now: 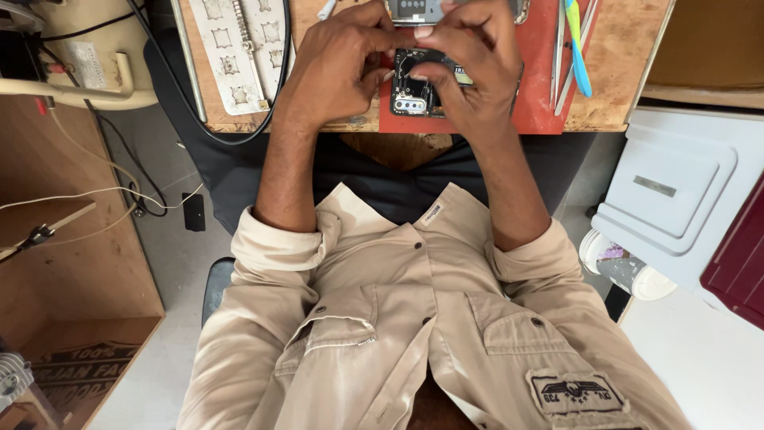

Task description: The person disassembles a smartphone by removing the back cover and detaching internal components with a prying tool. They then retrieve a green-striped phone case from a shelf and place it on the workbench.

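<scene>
- Left hand point(338, 68) & right hand point(469, 64): both curled shut over opened smartphone point(414, 87), fingertips pinching at its upper end; what sits between the tips is hidden.
- Phone lies back-off on red work mat point(533, 95), near bench front edge; camera module end points toward the person.
- Handling, my guess: light, stiff frame, fragile inside w/ exposed board — hold by side edges only.
- Tweezers point(559, 56) & blue-yellow pry tool point(578, 56) right of phone; white moulded tray point(231, 56) left of it.
</scene>
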